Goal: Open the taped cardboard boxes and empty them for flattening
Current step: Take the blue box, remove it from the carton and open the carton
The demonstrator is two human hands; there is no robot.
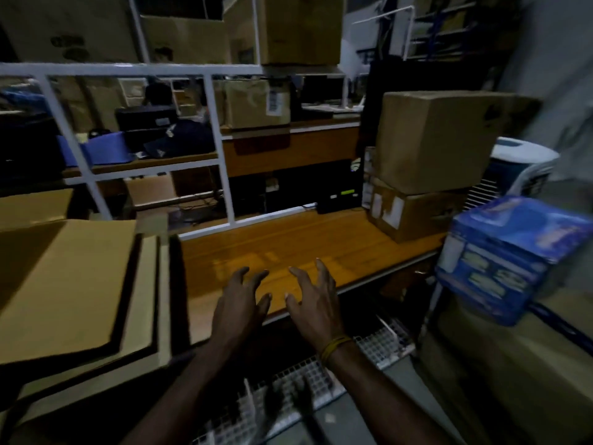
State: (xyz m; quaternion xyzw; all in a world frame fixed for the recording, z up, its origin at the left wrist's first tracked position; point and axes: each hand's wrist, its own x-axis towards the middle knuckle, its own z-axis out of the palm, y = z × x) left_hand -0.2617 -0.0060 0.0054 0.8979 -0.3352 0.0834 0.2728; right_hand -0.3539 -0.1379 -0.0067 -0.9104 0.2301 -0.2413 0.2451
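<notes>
Right now both of your hands are held out side by side above the near edge of the wooden desk (305, 239), and neither one holds anything. Your left hand (239, 303) has its fingers spread and only a little bent, palm down. Your right hand (316, 303) is the same, fingers apart and relaxed, with a yellow band (333, 346) around the wrist. The thumbs point toward each other but do not touch.

The cardboard boxes are not under your hands. Two closed boxes stand stacked at the far right end of the desk: the upper box (439, 139) sits on the lower box (414, 213), and the lower one carries white labels on its front. At your left, an open box (64, 284) lies beside the desk, with its big flap (61, 277) turned toward you; what is inside I cannot tell.

A blue package (510, 258) stands at the right, near the stacked boxes. A white metal frame (218, 149) rises behind the desk, and more boxes sit on the shelves beyond it. A white grid tray (382, 343) lies below your wrists.
</notes>
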